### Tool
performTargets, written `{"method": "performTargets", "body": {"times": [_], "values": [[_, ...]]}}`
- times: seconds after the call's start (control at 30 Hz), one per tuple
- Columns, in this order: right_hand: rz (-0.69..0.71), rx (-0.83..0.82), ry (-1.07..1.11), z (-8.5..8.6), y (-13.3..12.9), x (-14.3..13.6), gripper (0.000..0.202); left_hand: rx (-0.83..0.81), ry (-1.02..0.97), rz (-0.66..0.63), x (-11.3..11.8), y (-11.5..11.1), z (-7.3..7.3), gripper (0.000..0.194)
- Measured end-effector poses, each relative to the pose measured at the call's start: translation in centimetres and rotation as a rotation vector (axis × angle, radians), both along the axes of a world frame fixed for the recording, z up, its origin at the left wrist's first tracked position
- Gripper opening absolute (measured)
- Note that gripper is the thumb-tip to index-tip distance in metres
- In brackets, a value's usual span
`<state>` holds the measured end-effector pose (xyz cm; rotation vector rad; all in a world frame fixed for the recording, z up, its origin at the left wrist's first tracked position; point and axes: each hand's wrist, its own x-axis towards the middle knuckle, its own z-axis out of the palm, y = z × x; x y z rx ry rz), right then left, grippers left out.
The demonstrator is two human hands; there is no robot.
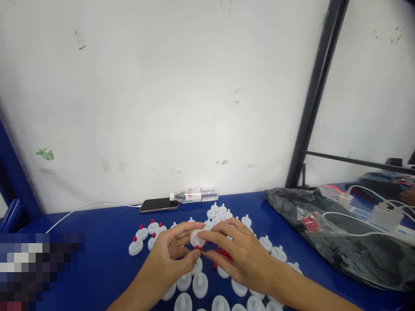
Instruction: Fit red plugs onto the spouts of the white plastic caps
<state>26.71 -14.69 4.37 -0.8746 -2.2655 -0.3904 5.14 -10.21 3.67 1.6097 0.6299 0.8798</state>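
Observation:
Between my two hands is a white plastic nozzle cap (196, 238), tilted, with a small red tip (197, 248) at its lower side. My left hand (177, 249) grips it from the left, the thumb close by the red tip. From the right, my right hand (238, 248) is curled in, its index fingertip pressed on the white cap. Beneath the right hand lies a small pile of loose red tips (223, 254), partly hidden by the fingers. Several bare white nozzle caps (200, 285) stand around and below the hands on the blue table (97, 259).
Several white caps with red tips (135, 245) stand left of my hands. At the wall lie a phone (158, 204) with a white cable and a clear water bottle (196, 195). On the right are a black plastic bag (327, 246) and a power strip (402, 233) with chargers.

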Motion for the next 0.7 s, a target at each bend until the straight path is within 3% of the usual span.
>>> {"method": "performTargets", "body": {"times": [0.17, 0.57, 0.7], "values": [[-0.001, -0.027, 0.021, 0.2, -0.2, -0.1, 0.03, 0.105, 0.123, 0.138, -0.9, 1.3, 0.7, 0.027], [0.004, -0.092, 0.002, 0.1, -0.1, -0.3, 0.025, 0.521, 0.452, 0.375, -1.4, 2.2, 0.0, 0.024], [-0.042, -0.176, 0.012, 0.3, -0.2, -0.3, 0.023, 0.594, 0.509, 0.383, -1.6, 2.5, -0.3, 0.024]]}}
